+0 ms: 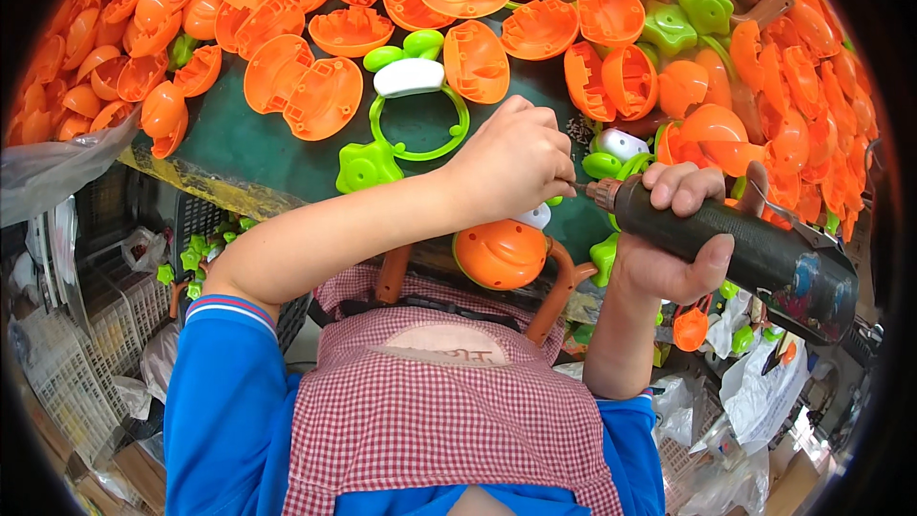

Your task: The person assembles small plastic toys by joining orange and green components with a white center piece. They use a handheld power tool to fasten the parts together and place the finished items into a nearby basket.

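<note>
My right hand is wrapped round a black, cylindrical power screwdriver, held nearly level with its copper-coloured nose toward the left. My left hand is closed in a pinch right at the tip of the bit. Whatever its fingers hold there is too small or hidden to name. Just below that hand, an orange rounded toy body sits at the bench's near edge, with brown curved tubes beside it. Past my left wrist lies a green ring with a white piece and a green star.
Orange half shells lie across the green bench top, heaped high at far left and right. Green stars lie among them. Plastic crates stand below left; plastic bags hang below right.
</note>
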Motion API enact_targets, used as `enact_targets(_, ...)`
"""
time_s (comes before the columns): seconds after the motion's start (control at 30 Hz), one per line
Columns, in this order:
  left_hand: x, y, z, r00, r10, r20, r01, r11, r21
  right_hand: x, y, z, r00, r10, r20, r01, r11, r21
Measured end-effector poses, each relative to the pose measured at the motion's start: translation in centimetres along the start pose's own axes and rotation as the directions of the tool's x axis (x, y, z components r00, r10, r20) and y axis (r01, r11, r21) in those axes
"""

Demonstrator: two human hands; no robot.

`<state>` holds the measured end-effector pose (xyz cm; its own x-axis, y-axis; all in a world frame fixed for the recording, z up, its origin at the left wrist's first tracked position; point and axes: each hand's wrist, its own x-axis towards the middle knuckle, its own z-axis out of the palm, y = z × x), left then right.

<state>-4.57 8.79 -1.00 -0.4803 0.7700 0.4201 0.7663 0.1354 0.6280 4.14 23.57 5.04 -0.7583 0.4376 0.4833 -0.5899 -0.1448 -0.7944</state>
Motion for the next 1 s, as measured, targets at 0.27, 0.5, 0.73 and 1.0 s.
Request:
enact_targets(0.27, -2.4, -0.4, -0.8, 0.996, 0.02, -0.082, -0.019, 1.0, 0.013, -0.8, -0.5, 1.3, 0.999, 0.034, 0.014, -0.034, 0.999, 0.021)
enact_targets(0.5, -2.5, 0.6, -1.2, 1.0, -0.023, 0.013, 0.023, 0.999, -0.029, -0.9, -0.5, 1.4, 0.998, 0.068, 0.007, -0.068, 0.997, 0.037)
enact_targets(0.73, -5.9, 4.7, -4.0, 0.781, -0.531, 0.329, 0.536, 0.84, 0.084, -1.7, -2.0, 2.3, 0.985, 0.168, 0.038, -0.17, 0.983, 0.066)
enact_targets(1.0, -5.2, 3.4, -2.9, 0.616, -0.626, 0.478, 0.677, 0.731, 0.085, -1.8, -2.1, 3.3, 0.908, 0.387, 0.162, -0.351, 0.912, -0.212)
